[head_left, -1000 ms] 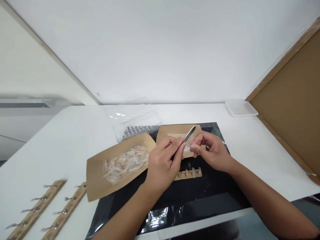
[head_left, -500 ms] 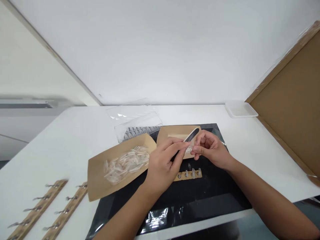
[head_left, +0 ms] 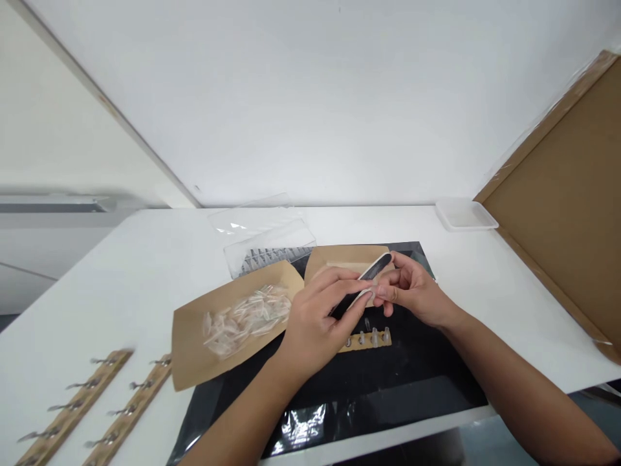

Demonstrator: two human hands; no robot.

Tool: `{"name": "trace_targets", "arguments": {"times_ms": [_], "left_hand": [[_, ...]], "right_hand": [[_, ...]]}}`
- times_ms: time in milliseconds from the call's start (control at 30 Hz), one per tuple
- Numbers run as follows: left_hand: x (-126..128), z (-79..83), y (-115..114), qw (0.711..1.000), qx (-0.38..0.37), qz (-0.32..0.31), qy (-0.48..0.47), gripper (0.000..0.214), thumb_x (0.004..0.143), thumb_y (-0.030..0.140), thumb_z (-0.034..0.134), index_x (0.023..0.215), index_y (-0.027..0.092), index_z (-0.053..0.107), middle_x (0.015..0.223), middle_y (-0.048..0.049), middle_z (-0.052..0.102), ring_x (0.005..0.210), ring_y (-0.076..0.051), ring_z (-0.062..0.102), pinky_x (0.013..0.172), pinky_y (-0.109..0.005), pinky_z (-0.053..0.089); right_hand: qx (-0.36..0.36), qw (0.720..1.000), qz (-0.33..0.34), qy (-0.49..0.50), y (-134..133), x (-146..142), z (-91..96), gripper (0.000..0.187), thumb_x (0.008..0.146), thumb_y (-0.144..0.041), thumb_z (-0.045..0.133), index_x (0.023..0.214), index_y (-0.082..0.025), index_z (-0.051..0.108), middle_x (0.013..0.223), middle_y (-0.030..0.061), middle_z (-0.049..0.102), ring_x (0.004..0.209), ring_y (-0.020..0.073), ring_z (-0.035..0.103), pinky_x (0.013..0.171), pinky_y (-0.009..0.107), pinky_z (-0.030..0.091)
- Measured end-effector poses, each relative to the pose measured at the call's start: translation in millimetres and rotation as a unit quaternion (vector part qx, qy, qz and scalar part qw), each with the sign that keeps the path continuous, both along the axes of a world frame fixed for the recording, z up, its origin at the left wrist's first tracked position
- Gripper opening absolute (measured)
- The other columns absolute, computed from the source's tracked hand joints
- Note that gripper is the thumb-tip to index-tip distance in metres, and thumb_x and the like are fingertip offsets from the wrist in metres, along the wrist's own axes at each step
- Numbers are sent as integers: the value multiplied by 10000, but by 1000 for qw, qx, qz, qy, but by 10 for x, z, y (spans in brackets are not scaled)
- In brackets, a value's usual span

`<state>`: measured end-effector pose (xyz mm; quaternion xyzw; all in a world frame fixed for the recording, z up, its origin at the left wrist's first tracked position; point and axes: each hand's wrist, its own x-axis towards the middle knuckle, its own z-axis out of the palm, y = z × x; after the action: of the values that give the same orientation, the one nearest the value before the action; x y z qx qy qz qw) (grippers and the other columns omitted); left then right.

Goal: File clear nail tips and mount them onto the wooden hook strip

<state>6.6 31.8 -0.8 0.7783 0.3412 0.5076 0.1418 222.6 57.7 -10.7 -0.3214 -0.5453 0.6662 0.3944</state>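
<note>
Well, we find a black nail file [head_left: 371,278] in the middle of the view, tilted up toward the far right and held above a glossy black mat [head_left: 388,395]. Our left hand [head_left: 310,330] has a closed grip on the file, with the fingers and thumb pinching its near half. Our right hand [head_left: 414,291] is closed as well, its fingertips [head_left: 383,292] pressing what looks like a clear nail tip [head_left: 367,296] against the file, though the fingers cover much of it and we can't be fully sure.

Just below the hands, a wooden strip [head_left: 365,340] carrying small clear pieces lies on the mat. To the left, a kraft paper tray [head_left: 191,340] holds a loose heap of clear nail tips [head_left: 245,320], and a second kraft paper tray [head_left: 342,257] sits just beyond the hands. Farther off on the white counter [head_left: 130,291] are a clear plastic box [head_left: 272,257] and a clear plastic lid [head_left: 252,220]. A shallow white tray [head_left: 466,215] stands far right beside a cardboard panel [head_left: 557,194], and two wooden clip strips [head_left: 77,404] lie near left.
</note>
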Motion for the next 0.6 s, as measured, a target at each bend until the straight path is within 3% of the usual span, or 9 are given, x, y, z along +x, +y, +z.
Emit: {"name": "trace_targets", "arguments": {"times_ms": [333, 600], "left_hand": [[-67, -9, 45, 997, 70, -18, 34, 126, 970, 113, 735, 1029, 212, 785, 976, -42, 713, 911, -164, 688, 798, -287, 569], [-77, -13, 64, 997, 71, -18, 39, 116, 990, 95, 701, 1065, 173, 743, 967, -49, 714, 934, -169, 673, 863, -315, 571]], "right_hand": [[-13, 999, 38, -15, 8, 31, 33, 445, 863, -417, 891, 1049, -210, 543, 768, -15, 767, 545, 106, 681, 533, 215, 574], [66, 998, 6, -25, -46, -6, 100, 262, 932, -377, 828, 980, -210, 632, 804, -5, 736, 649, 107, 676, 617, 238, 598]]}}
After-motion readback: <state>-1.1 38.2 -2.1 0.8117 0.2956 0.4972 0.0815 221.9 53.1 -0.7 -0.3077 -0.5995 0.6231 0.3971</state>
